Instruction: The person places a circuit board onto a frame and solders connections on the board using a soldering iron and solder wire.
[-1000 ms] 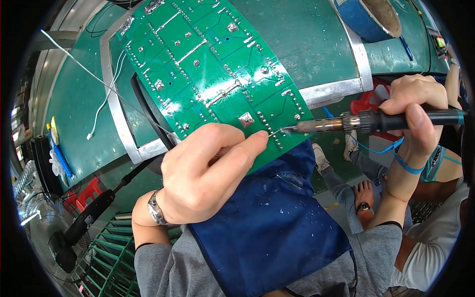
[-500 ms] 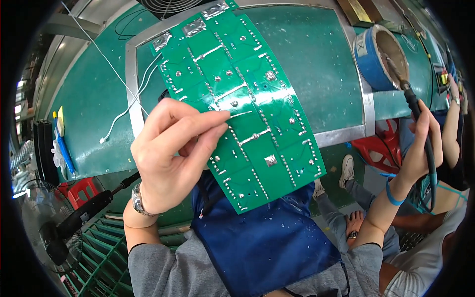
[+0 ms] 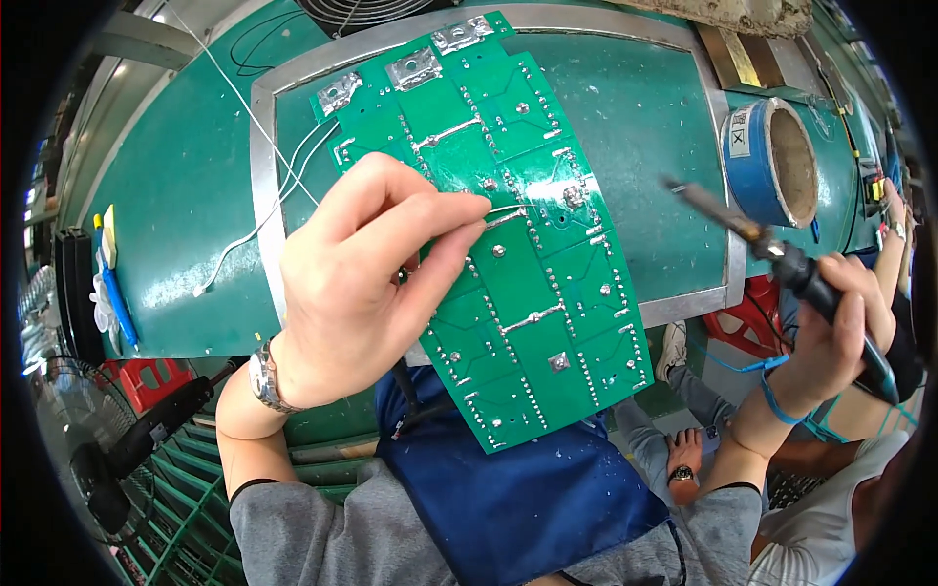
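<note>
A large green circuit board, solder side up, lies across the near edge of the bench and reaches over my lap. Rows of solder joints and shiny tinned strips run along it. Between thumb and forefinger my left hand pinches a thin silvery wire, probably solder, its free end at a tinned strip near the board's middle. My right hand grips a soldering iron by its dark handle. The iron's blurred tip points up and left, in the air right of the board, apart from it.
A blue ring-shaped holder stands at the right, near wooden blocks. White leads and a blue-handled tool lie on the left bench. A fan is at lower left. Another person's hand shows at lower right.
The soldering iron has come out of the blue ring and swung left toward the board. My left hand and the wire shifted slightly right, to a tinned strip. The view moved a little.
</note>
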A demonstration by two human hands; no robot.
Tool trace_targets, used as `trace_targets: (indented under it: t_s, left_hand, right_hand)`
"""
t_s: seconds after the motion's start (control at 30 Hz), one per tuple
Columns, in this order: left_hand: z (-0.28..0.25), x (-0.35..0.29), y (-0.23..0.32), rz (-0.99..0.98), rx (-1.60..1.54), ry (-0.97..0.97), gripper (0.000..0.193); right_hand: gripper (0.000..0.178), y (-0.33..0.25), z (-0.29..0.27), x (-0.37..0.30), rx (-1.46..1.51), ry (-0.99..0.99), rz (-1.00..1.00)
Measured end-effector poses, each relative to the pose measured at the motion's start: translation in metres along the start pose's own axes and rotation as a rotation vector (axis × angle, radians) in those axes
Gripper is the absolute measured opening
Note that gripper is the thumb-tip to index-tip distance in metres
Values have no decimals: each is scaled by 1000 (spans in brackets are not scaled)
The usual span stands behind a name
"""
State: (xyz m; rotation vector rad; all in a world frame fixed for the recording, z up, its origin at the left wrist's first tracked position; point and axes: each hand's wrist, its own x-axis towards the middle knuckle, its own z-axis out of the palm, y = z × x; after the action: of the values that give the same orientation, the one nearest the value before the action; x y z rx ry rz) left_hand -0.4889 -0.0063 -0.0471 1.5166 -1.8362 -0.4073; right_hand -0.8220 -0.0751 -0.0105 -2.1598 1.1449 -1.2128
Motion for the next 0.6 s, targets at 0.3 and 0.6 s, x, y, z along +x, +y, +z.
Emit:
trace_targets:
  t_s: [0.3,0.6]
  left_hand:
    - [5,-4,1,-18,21,7,22]
    - [12,-3,0,30,26,20,23]
  right_hand:
    - [34,8,42,39,304,-376,168]
    - [34,11,46,48,285,-440,274]
